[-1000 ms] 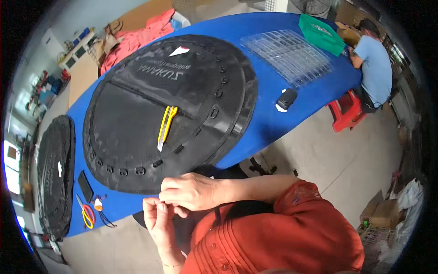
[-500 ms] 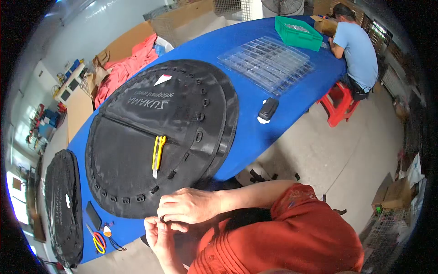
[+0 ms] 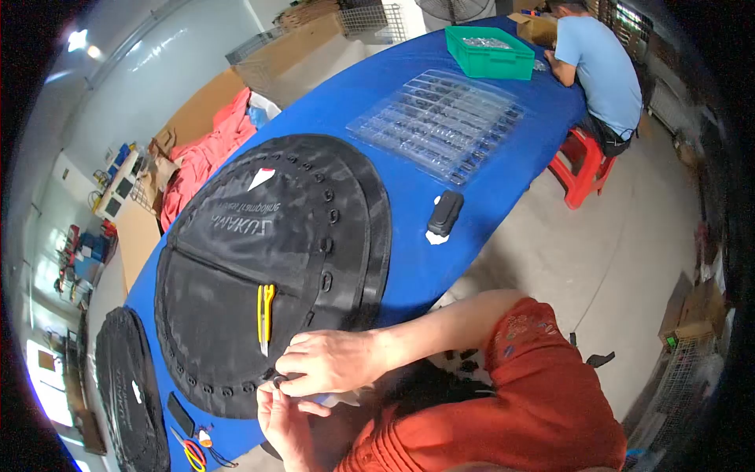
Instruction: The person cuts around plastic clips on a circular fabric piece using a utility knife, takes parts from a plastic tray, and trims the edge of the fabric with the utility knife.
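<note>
A round black fabric trampoline cover [image 3: 236, 315] with printed lettering and black loops along its rim lies before me. At its near edge, my right hand [image 3: 334, 362] is closed, thumb and fingers pinching a small black loop [image 3: 278, 381]. My left hand [image 3: 285, 425] comes up from below, its fingertips closed on the same black piece. Part of the loop is hidden by the fingers. A yellow utility knife [image 3: 265, 315] with its blade out rests on the cover, just beyond my right hand. A white triangular tag [image 3: 260, 179] lies farther up.
On the blue table [image 3: 314, 114] are clear divided trays [image 3: 440, 122], a green bin [image 3: 487, 59] and a black device [image 3: 446, 212]. Scissors [image 3: 193, 455], a dark phone-like slab [image 3: 180, 414] and another folded black cover [image 3: 130, 393] lie left. A person [image 3: 602, 75] sits on a red stool [image 3: 582, 169].
The view has tilted, so the table and cover appear lower and farther left. Both hands stay together at the cover's near edge, and the small black loop shows more clearly between them.
</note>
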